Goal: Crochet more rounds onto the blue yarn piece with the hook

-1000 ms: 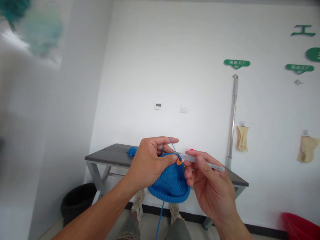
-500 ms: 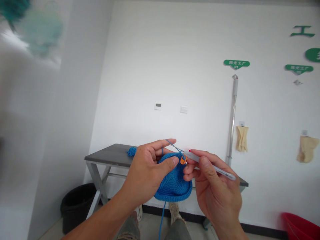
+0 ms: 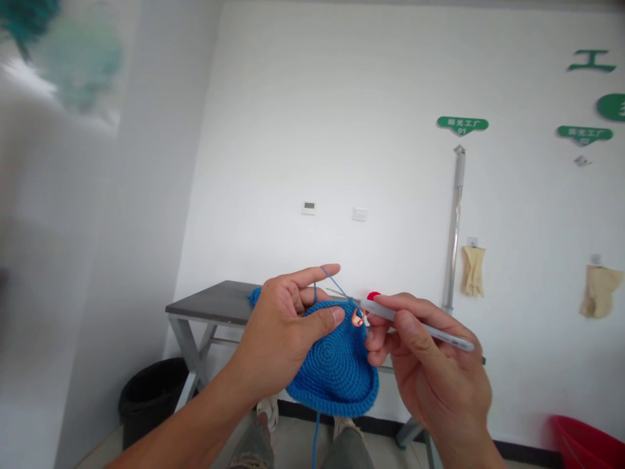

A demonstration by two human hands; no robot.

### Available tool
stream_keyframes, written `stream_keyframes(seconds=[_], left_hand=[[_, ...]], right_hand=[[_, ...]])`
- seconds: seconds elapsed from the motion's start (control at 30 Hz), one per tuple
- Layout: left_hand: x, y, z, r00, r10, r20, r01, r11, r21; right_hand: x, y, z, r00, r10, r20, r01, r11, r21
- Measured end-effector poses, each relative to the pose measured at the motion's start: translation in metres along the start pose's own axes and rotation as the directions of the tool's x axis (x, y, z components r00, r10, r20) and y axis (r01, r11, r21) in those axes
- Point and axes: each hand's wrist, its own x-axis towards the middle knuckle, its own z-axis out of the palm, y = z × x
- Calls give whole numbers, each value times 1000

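My left hand [image 3: 288,319] pinches the upper edge of a round blue crochet piece [image 3: 332,365], thumb on the near face. Blue yarn [image 3: 334,281] runs over its raised index finger down to that edge. A crochet hook [image 3: 415,326] with a pale grey handle lies between the thumb and fingers of my right hand [image 3: 434,365]. Its thin metal shaft crosses the top edge of the crochet piece, pointing left. An orange stitch marker [image 3: 358,317] hangs at the edge, close to the right fingertips. A yarn tail drops from beneath the piece.
Behind the hands stands a dark-topped table [image 3: 209,303] with a bunch of blue yarn [image 3: 254,296] on it. A black bin [image 3: 151,397] is at lower left, a red basin [image 3: 586,443] at lower right. Gloves [image 3: 472,270] and a metal pole [image 3: 455,241] hang on the wall.
My right hand and the hook have shifted right and slightly down. The crochet piece has swung lower and shows more of its round face. My left hand has moved slightly left.
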Motion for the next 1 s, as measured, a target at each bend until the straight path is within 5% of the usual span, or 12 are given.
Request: stream_keyframes(seconds=[0.6,1.0], left_hand=[[0,5,-2,999,-46,3,45,990,136],[-1,6,2,1000,-20,-20,23,983,182]], right_hand=[[6,-22,-35,962,-94,255,163,950,-266],[7,-34,-33,931,-166,325,295,867,-402]])
